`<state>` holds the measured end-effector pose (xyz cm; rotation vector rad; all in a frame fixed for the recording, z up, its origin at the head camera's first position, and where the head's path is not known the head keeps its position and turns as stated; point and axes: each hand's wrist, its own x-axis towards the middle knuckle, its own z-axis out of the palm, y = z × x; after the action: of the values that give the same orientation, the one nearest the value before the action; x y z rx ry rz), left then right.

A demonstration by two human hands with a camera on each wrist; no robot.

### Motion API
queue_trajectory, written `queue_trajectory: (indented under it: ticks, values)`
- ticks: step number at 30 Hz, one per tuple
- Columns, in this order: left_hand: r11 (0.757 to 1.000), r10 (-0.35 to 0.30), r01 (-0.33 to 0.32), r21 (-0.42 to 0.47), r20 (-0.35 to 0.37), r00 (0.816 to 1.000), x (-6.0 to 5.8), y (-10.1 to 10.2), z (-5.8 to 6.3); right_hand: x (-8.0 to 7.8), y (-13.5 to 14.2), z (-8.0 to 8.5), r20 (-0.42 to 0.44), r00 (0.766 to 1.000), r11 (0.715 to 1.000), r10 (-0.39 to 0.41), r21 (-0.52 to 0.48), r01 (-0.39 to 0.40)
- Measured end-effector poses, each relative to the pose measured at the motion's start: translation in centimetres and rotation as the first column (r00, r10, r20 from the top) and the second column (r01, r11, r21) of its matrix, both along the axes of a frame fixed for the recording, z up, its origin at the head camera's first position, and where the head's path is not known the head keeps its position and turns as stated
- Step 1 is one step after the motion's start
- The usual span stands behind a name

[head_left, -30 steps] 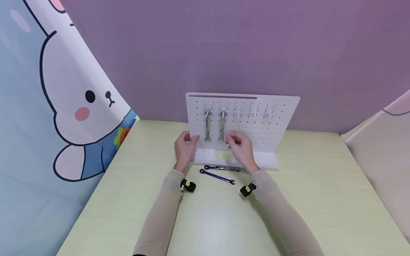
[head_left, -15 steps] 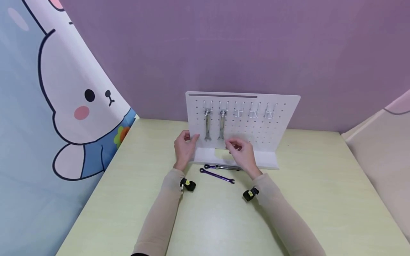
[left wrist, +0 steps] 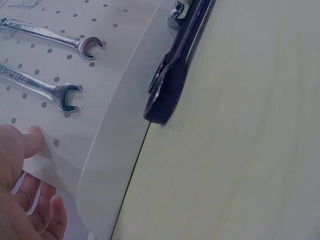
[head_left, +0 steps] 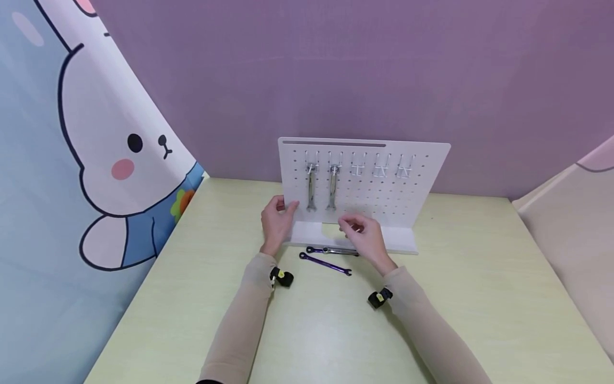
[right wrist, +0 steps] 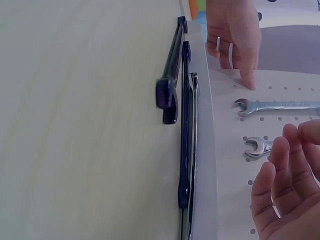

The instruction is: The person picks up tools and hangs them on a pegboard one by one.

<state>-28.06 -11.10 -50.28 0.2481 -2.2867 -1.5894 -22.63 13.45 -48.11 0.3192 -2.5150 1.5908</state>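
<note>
A white pegboard (head_left: pixel 364 205) stands upright on its base. My left hand (head_left: pixel 277 224) grips its left edge, the thumb on the front and the fingers behind. Two chrome combination wrenches hang on the left hooks: the outer wrench (head_left: pixel 311 192) and the inner wrench (head_left: pixel 332 192), open ends down. My right hand (head_left: pixel 364 236) hovers before the board's lower part, fingers loosely curled, with nothing visible in it. On the table before the base lie a purple wrench (head_left: pixel 326 264), a second dark purple wrench (right wrist: pixel 185 150) and a chrome wrench (right wrist: pixel 194 145), side by side.
Three more wire hooks (head_left: pixel 380 168) sit along the board's upper right, with no wrench on them. The pale table (head_left: pixel 316 330) spreads in front. A purple backdrop (head_left: pixel 336 80) rises behind the board, and a cartoon curtain (head_left: pixel 115 176) hangs at the left.
My right hand has drawn down and slightly toward me, away from the inner hanging wrench. The left hand keeps its place on the board's edge.
</note>
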Motion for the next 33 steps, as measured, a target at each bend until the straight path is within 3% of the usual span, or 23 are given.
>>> queue_trajectory:
  ticks: [9, 13, 26, 33]
  values:
    - [1.000, -0.006, 0.006, 0.001, 0.003, 1.000, 0.1, 0.1, 0.1, 0.5, 0.5, -0.3, -0.016, 0.999, 0.999, -0.033, -0.008, 0.033]
    - [1.000, -0.002, 0.002, 0.003, -0.001, 1.000, 0.1, 0.1, 0.1, 0.7, 0.7, -0.3, -0.013, 1.000, 1.000, -0.012, -0.002, 0.012]
    - [1.000, 0.001, -0.001, 0.001, -0.004, 1.000, 0.2, 0.0, 0.1, 1.4, 1.6, -0.4, 0.044, 0.998, 0.986, 0.042, 0.157, -0.049]
    - [1.000, -0.007, 0.007, -0.002, -0.007, 1.000, 0.2, -0.1, 0.2, 1.9, 2.5, -0.6, 0.110, 0.987, 0.962, 0.115, 0.237, -0.138]
